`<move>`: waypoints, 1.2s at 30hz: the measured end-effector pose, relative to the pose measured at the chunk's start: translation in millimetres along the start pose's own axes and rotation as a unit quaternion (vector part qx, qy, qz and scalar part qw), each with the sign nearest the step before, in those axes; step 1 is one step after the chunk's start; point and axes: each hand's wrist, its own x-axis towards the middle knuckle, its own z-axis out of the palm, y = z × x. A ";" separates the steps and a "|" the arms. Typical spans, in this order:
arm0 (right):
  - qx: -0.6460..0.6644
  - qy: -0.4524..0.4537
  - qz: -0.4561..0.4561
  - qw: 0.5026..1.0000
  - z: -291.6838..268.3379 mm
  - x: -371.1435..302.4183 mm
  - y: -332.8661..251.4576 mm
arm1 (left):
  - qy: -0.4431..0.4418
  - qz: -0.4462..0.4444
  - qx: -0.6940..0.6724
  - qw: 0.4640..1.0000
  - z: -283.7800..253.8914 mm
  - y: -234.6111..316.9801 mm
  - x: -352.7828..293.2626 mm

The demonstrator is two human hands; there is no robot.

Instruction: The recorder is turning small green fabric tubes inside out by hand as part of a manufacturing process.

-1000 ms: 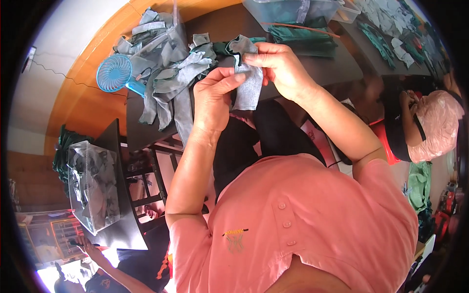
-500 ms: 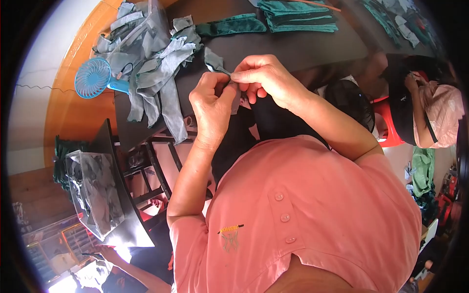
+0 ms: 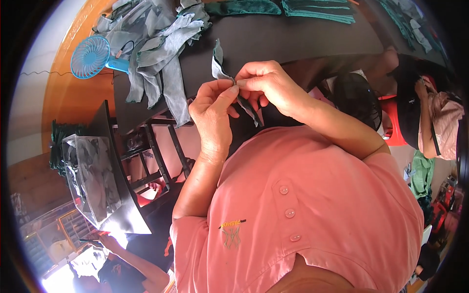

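Both hands meet over the near edge of the dark table (image 3: 293, 39), pinching one narrow grey cloth strip (image 3: 218, 66) between them. The left hand (image 3: 213, 110) has thumb and forefinger clenched on the strip from below; the right hand (image 3: 268, 83) pinches the same spot from above, so the two grips touch fingertip to fingertip. From that shared pinch the strip's long axis runs two ways: one end stands up and slightly left, toward the far side of the table, and the other hangs down and right, under the right palm. Neither hand is nearer; both are on it. To the left, at the table's left edge, lies a heap of grey cloth pieces (image 3: 156, 44), with a blue fan (image 3: 90, 56) beside it. The dark surface directly beyond the hands offers open room.
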 end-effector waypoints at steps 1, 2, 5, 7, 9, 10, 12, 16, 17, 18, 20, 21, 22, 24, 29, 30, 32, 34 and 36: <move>0.013 0.010 0.012 1.000 1.3 0.0 0.2 | 0.001 0.022 0.001 1.000 -1.7 -3.9 -1.3; 0.012 0.010 0.013 1.000 2.5 -0.3 0.9 | 0.001 0.043 0.002 0.999 -3.1 -7.2 -2.1; 0.006 0.015 0.012 1.000 5.0 -1.7 2.0 | -0.018 0.045 -0.028 0.998 -5.4 -12.2 -1.9; -0.015 0.009 -0.024 1.000 3.3 -1.9 3.7 | -0.018 0.046 -0.051 0.997 -5.1 -13.4 -2.4; -0.041 0.010 -0.049 0.998 1.2 -0.4 5.6 | -0.019 0.046 -0.073 0.996 -2.9 -13.6 -2.9; -0.065 0.011 -0.076 0.995 0.3 -0.1 6.7 | -0.009 0.044 -0.091 0.995 -0.9 -13.0 -3.0; -0.124 0.030 -0.114 0.985 -0.1 -1.9 9.3 | 0.001 0.041 -0.110 0.993 1.0 -11.9 -2.5; -0.285 0.082 -0.228 0.927 -7.0 -4.2 14.4 | -0.040 0.009 -0.064 0.997 5.0 -13.2 -2.2; -0.288 0.082 -0.225 0.927 -9.0 -6.3 13.7 | -0.049 0.000 -0.062 0.997 7.2 -14.2 -2.6; -0.324 0.088 -0.236 0.912 -11.6 -9.1 11.4 | -0.049 -0.001 -0.067 0.997 11.0 -12.5 -4.4; -0.365 0.093 -0.243 0.894 -16.7 -15.2 7.1 | -0.074 -0.019 -0.064 0.995 18.1 -7.9 -7.9; -0.388 0.096 -0.254 0.881 -19.0 -19.0 4.7 | -0.074 -0.019 -0.068 0.995 20.3 -9.7 -7.4; -0.410 0.099 -0.265 0.867 -21.7 -22.8 2.3 | -0.090 -0.005 -0.045 0.995 22.9 -12.5 -5.6; -0.359 0.082 -0.217 0.904 -29.7 -29.7 -2.0 | -0.106 0.008 -0.027 0.994 27.5 -16.2 -3.3; -0.112 0.034 -0.043 0.992 -41.3 -40.9 -13.6 | -0.168 -0.097 -0.185 0.963 34.8 -21.9 -3.0; -0.114 0.036 -0.041 0.992 -41.4 -41.7 -11.8 | -0.169 -0.099 -0.187 0.963 35.3 -23.0 -2.6; -0.050 0.041 -0.028 0.998 -40.9 -44.2 -7.6 | -0.180 -0.159 -0.242 0.940 35.7 -25.6 -2.1; -0.041 0.041 -0.023 0.998 -40.0 -46.2 -8.2 | -0.186 -0.164 -0.249 0.936 35.2 -27.3 -2.9; -0.032 0.040 -0.018 0.999 -39.3 -47.3 -7.1 | -0.192 -0.168 -0.257 0.932 36.4 -27.6 -4.0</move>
